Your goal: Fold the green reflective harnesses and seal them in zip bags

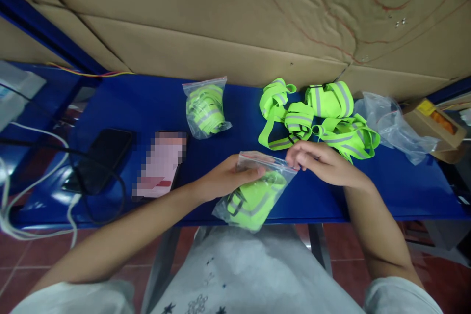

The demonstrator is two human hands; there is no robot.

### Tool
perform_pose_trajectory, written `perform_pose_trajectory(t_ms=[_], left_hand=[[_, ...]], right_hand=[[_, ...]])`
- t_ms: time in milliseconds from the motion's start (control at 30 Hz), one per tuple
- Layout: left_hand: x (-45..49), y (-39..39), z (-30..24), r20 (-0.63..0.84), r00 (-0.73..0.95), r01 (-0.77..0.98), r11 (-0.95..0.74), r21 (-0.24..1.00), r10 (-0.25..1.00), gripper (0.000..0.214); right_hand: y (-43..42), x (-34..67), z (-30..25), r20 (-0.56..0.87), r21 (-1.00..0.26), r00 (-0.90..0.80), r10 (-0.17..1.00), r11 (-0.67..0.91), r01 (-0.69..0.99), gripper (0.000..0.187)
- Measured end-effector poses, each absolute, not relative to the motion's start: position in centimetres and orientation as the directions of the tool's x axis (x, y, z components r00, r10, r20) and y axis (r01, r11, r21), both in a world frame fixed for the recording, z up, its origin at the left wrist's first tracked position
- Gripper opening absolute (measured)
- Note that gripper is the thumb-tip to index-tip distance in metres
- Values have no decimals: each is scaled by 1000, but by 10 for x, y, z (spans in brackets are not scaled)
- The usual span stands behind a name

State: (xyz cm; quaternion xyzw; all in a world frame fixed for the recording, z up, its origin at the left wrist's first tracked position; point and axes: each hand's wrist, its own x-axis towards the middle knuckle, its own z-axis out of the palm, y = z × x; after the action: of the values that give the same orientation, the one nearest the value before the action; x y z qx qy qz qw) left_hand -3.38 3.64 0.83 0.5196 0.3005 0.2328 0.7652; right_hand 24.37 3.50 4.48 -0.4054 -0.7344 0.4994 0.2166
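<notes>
A clear zip bag (pixel 221 208) with a folded neon-yellow reflective strap (pixel 263 198) inside is held at the table's front edge. My left hand (pixel 243 171) grips the bag near its top, thumb lying across the front. At the bag's upper right corner, the fingers of my right hand (pixel 312 159) are pinched on the zip edge. Just beyond that hand lie several loose coiled reflective straps (pixel 329 99) with grey stripes and black buckles. Another bagged strap (pixel 207 110) rests farther back, left of them.
Crumpled clear plastic bags (pixel 390 117) lie at the right by an opened cardboard box (pixel 434 125). On the left are a phone with a blurred screen (pixel 162 164), a dark phone (pixel 99 157) and white cables (pixel 37 230). A cardboard panel (pixel 184 54) stands behind the blue table (pixel 228 144).
</notes>
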Motion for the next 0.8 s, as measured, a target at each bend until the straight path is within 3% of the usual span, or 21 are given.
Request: perform_pose_trajectory(t_ms=[100,367,533,800], left_hand=[[-33,37,7,-200,697,-80,351,933,689,42],[-33,36,9,-258,667,-101,428,898,699,40],[-34,37,5,-270,667,-162,489,857,695,41],[-29,36,2,-264,492,-211,408,888,830,39]], right_hand=[[33,238,40,-94,-923,-627,773,169,346,30],[34,236,36,-110,-947,-575,811,90,309,50],[36,235,37,-250,-929,-500,829,-58,366,33],[39,240,36,-347,-910,-463,816,-175,375,37]])
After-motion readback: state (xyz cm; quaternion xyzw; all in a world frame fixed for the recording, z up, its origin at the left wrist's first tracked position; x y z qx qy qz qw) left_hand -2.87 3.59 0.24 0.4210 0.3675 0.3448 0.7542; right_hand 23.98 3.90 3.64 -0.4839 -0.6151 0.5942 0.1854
